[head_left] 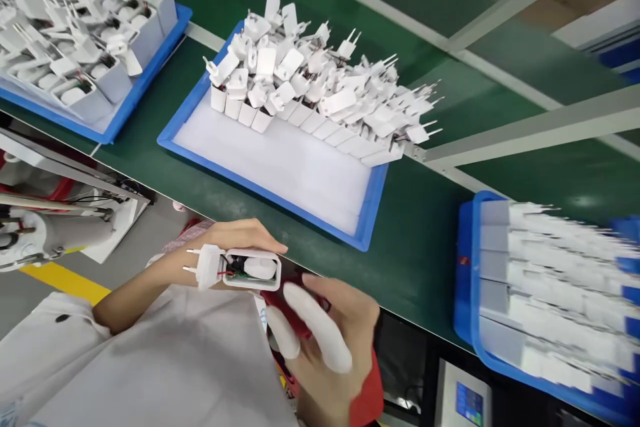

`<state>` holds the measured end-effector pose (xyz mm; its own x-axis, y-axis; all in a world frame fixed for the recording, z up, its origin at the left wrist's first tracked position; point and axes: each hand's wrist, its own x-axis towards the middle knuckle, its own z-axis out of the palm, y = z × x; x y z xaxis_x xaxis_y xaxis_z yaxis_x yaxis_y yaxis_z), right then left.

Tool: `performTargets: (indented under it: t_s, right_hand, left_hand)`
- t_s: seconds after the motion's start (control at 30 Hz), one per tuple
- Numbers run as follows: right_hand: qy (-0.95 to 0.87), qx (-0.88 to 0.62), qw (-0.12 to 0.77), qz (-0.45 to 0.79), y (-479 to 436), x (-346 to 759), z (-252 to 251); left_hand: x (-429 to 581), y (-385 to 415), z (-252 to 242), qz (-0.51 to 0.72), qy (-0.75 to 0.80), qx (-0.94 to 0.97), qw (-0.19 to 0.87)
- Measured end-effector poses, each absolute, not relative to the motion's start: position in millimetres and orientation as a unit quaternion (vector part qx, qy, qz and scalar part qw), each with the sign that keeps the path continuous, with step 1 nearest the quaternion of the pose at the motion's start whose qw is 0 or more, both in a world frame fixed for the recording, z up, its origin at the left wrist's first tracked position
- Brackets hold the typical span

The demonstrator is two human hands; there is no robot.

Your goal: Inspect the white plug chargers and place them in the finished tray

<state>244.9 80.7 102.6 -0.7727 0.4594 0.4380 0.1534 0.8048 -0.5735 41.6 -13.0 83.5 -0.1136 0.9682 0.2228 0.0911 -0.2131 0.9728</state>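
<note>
My left hand [235,240] is closed around an open white charger shell [253,269], held just in front of the belt's near edge. Its plug cap [206,265] with two pins hangs off the left end on thin wires. My right hand [327,340] sits lower and to the right, with white finger cots on two fingers. Its fingers curl over a red object [287,310] that is mostly hidden under the hand. Beyond the hands, a blue tray [280,167] on the green belt [425,227] holds several rows of the same open chargers [310,90].
A second blue tray [145,73] full of chargers lies at the far left, and a third blue tray [467,293] sits at the right edge. Metal rails [525,130] cross the belt. A machine [45,227] stands at the left, and a small screen [470,403] is at the bottom right.
</note>
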Motion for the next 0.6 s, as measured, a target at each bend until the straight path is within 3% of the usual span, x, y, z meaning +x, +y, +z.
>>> performTargets:
  t_s: [0.17, 0.33, 0.6]
  right_hand:
    - [-0.903, -0.197, 0.268, 0.273, 81, 234, 96]
    - [-0.888, -0.241, 0.253, 0.3, 81, 233, 85]
    - [-0.923, -0.168, 0.236, 0.253, 89, 226, 87]
  left_hand:
    - [46, -15, 86, 0.463, 0.581, 0.51, 0.433]
    - [52, -16, 79, 0.478, 0.574, 0.52, 0.415]
    - [48, -17, 65, 0.471, 0.554, 0.563, 0.393]
